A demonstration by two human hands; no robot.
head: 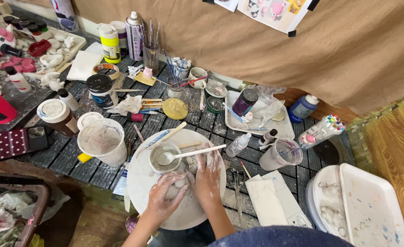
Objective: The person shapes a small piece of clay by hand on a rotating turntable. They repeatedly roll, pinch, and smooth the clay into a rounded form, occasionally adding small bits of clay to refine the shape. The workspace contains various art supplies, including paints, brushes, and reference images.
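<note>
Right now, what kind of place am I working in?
Probably a home craft or clay workspace: paintbrushes in a glass, paint bottles like the yellow one, and clay-smeared hands on a round white board.
</note>
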